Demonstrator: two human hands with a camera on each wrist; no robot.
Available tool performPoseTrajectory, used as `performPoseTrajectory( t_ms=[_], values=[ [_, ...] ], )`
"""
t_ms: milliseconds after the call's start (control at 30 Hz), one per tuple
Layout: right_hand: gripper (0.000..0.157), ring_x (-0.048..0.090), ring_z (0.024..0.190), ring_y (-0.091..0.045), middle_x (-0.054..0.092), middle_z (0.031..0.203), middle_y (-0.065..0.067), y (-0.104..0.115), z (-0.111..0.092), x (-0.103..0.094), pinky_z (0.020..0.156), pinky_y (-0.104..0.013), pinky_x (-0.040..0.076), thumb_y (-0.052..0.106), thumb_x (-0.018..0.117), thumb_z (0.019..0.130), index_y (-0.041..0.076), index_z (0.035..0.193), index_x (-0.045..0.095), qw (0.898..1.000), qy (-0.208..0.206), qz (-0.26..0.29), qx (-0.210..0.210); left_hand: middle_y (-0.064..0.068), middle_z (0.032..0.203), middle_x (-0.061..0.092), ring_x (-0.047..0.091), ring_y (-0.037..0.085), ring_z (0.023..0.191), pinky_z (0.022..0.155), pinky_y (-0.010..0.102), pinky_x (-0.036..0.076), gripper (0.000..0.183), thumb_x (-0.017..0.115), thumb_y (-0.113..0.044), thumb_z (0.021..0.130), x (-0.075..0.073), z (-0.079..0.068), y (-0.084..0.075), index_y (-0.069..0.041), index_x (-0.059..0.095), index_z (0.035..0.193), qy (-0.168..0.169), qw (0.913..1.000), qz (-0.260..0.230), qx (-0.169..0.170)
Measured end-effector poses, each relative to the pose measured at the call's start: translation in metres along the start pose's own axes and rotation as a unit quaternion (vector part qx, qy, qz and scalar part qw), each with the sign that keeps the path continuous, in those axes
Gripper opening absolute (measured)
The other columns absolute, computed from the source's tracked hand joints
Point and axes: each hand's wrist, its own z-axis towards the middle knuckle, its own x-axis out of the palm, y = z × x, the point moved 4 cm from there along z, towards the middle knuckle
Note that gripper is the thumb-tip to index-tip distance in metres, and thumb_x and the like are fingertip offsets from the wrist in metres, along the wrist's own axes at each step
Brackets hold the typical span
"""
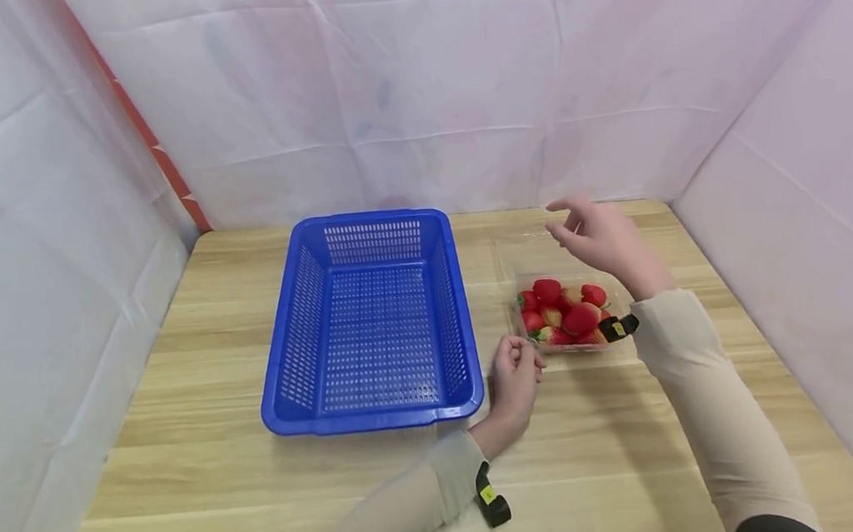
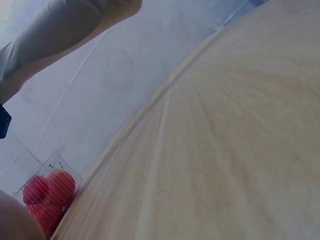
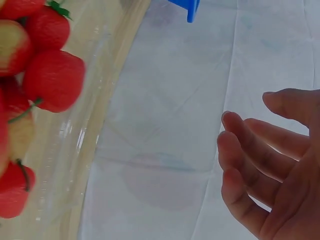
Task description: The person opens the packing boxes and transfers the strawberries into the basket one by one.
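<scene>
A clear plastic clamshell box [image 1: 608, 281] full of red strawberries [image 1: 579, 319] stands on the right of the table, its transparent lid [image 1: 518, 246] folded open toward the back. My left hand [image 1: 514, 380] is at the box's front left corner, fingers curled, gripping the edge there. In the left wrist view, strawberries [image 2: 61, 187] show beyond part of that hand. Above the lid and the back of the box, my right hand [image 1: 600, 231] hovers with relaxed, spread fingers. The right wrist view shows nothing in its palm.
Left of the box is a blue perforated plastic basket [image 1: 382, 421] with nothing in it. White sheets [image 1: 443, 89] hang round the back and sides of the wooden table [image 1: 207, 434]. My left forearm crosses in front of the basket.
</scene>
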Motion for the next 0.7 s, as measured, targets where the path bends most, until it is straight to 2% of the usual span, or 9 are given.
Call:
performPoseTrajectory(
  t_ms=[133,267,367,433,500,533,567,633,700],
  values=[
    [0.035,0.061,0.062,-0.021,0.069,0.083,-0.011,-0.003,-0.014,0.009,0.059,-0.040,0.046,0.030,0.056,0.099,0.005,0.123,0.065,1.000,-0.019,-0.024,0.002,0.001,0.066,0.056,0.046,0.011,0.051,0.048,0.022,0.037,0.008,0.043,-0.003,0.097,-0.001,-0.004,-0.003,-0.008,0.050,0.095,0.018,0.9997,-0.010,-0.010],
    [0.032,0.060,0.058,-0.018,0.070,0.082,-0.012,-0.013,-0.024,0.023,0.060,-0.043,0.046,0.026,0.057,0.098,0.001,0.116,0.067,0.998,-0.019,-0.063,0.007,0.003,0.065,0.057,0.047,0.011,0.047,0.046,0.023,0.037,0.007,0.042,-0.006,0.095,-0.003,-0.019,-0.007,-0.009,0.045,0.100,0.045,0.9966,-0.008,-0.068],
    [0.030,0.061,0.059,-0.020,0.069,0.084,-0.015,-0.022,-0.028,0.035,0.062,-0.045,0.047,0.022,0.061,0.094,-0.002,0.111,0.067,0.998,-0.007,-0.069,0.004,0.004,0.066,0.058,0.048,0.012,0.048,0.047,0.024,0.037,0.005,0.045,-0.009,0.094,-0.007,-0.040,-0.015,-0.008,0.045,0.100,0.117,0.9847,0.016,-0.128],
    [0.029,0.062,0.066,-0.025,0.068,0.089,-0.018,-0.025,-0.031,0.042,0.063,-0.046,0.049,0.019,0.064,0.092,-0.004,0.109,0.068,0.998,-0.002,-0.066,-0.001,0.003,0.068,0.060,0.050,0.011,0.050,0.049,0.024,0.039,0.006,0.046,-0.013,0.097,-0.012,-0.056,-0.028,-0.008,0.047,0.100,0.206,0.9649,0.065,-0.150],
    [0.028,0.063,0.074,-0.031,0.066,0.093,-0.021,-0.028,-0.035,0.049,0.067,-0.048,0.050,0.016,0.068,0.089,-0.005,0.107,0.068,0.998,-0.002,-0.062,-0.006,0.000,0.071,0.062,0.053,0.013,0.053,0.049,0.025,0.042,0.009,0.049,-0.018,0.098,-0.021,-0.074,-0.046,-0.010,0.050,0.102,0.296,0.9318,0.152,-0.145],
    [0.027,0.063,0.079,-0.034,0.065,0.096,-0.022,-0.029,-0.037,0.052,0.069,-0.050,0.050,0.015,0.069,0.088,-0.005,0.107,0.068,0.998,0.000,-0.059,-0.005,-0.004,0.073,0.063,0.055,0.011,0.056,0.052,0.026,0.044,0.012,0.049,-0.022,0.099,-0.026,-0.082,-0.058,-0.012,0.051,0.104,0.339,0.9082,0.207,-0.130],
    [0.028,0.063,0.083,-0.036,0.064,0.098,-0.023,-0.029,-0.039,0.055,0.070,-0.051,0.050,0.014,0.069,0.088,-0.006,0.107,0.067,0.998,0.006,-0.055,-0.001,-0.008,0.076,0.063,0.056,0.008,0.060,0.055,0.024,0.045,0.015,0.049,-0.027,0.100,-0.031,-0.090,-0.072,-0.015,0.052,0.108,0.380,0.8782,0.271,-0.103],
    [0.028,0.062,0.088,-0.039,0.062,0.100,-0.025,-0.030,-0.041,0.061,0.073,-0.053,0.050,0.013,0.071,0.087,-0.006,0.107,0.067,0.998,0.015,-0.055,0.001,-0.014,0.079,0.061,0.057,0.002,0.066,0.059,0.021,0.046,0.020,0.048,-0.035,0.101,-0.043,-0.104,-0.099,-0.020,0.053,0.113,0.444,0.8051,0.392,-0.038],
    [0.031,0.061,0.090,-0.039,0.061,0.100,-0.024,-0.032,-0.042,0.067,0.074,-0.054,0.050,0.013,0.072,0.087,-0.006,0.110,0.065,0.998,0.029,-0.056,0.011,-0.018,0.086,0.060,0.057,-0.004,0.075,0.065,0.018,0.045,0.026,0.045,-0.042,0.102,-0.056,-0.116,-0.129,-0.025,0.052,0.120,0.480,0.7369,0.474,0.032]
  ],
)
